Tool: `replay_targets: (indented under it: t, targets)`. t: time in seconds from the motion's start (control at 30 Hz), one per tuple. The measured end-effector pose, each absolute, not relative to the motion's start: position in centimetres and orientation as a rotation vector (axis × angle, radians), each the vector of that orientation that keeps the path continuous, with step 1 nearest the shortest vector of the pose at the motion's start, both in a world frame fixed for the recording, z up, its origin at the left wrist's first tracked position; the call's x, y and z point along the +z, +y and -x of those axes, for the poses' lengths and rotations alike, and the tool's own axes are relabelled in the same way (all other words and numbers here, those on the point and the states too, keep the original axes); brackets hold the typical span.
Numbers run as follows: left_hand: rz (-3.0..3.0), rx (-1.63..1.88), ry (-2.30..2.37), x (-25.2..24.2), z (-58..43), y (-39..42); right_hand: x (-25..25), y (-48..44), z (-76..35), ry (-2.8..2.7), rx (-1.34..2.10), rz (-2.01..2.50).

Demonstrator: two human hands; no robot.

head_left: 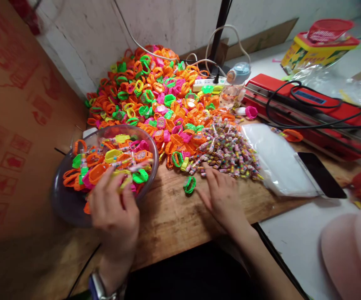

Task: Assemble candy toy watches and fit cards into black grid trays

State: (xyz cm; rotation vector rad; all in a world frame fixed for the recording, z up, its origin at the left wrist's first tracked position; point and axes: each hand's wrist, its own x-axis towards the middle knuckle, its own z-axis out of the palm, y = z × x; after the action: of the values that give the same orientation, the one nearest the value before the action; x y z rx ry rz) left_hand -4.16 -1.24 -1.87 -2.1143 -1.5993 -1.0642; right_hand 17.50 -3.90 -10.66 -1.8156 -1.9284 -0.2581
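My left hand point(114, 204) is closed at the near rim of a clear plastic bowl point(156, 152), its fingers curled round a yellow toy watch point(124, 179). A wrapped candy stick point(139, 166), smeared by motion, shows just beyond those fingers. In the bowl lie orange, green, pink and yellow toy watches, some with candy sticks. My right hand point(222, 196) rests with thumb and index finger apart, its fingertips at the near edge of a pile of wrapped candy sticks point(230, 150). Just left of its thumb a single green toy watch point(189, 185) sits on the wooden table point(164, 225).
A large heap of toy watches point(155, 91) fills the back against the wall. A cardboard box point(27, 125) stands at left. To the right are plastic bags point(274, 162), a phone point(321, 174), a red sealing machine point(305, 112) with black cable, and a power strip point(208, 84).
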Motion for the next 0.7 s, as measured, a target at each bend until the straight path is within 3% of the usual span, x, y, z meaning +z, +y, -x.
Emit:
replay_targets:
  t: [0.1, 0.2, 0.33, 0.57, 0.7]
  targets:
    - [2.016, -0.921, -1.516, -2.5, 3.5, -0.8, -13.2, -3.4, -19.2, -1.922, -0.227, 2.100]
    - [2.538, -0.816, -1.389, -5.9, -0.1, -0.3, -15.1, -3.1, -19.6, -1.973, -0.146, 2.091]
    - [3.042, -0.668, -1.847, -10.8, -4.4, 1.6, -15.9, -3.1, -19.1, -1.825, 0.014, 1.930]
    - [3.120, -1.139, -2.255, -11.2, -3.1, 2.7, -13.2, -4.2, -18.7, -1.404, 0.526, 1.492]
    - [3.223, -1.488, -2.393, -10.0, -2.3, 1.7, -11.2, -4.4, -17.8, -1.336, 0.646, 1.433]
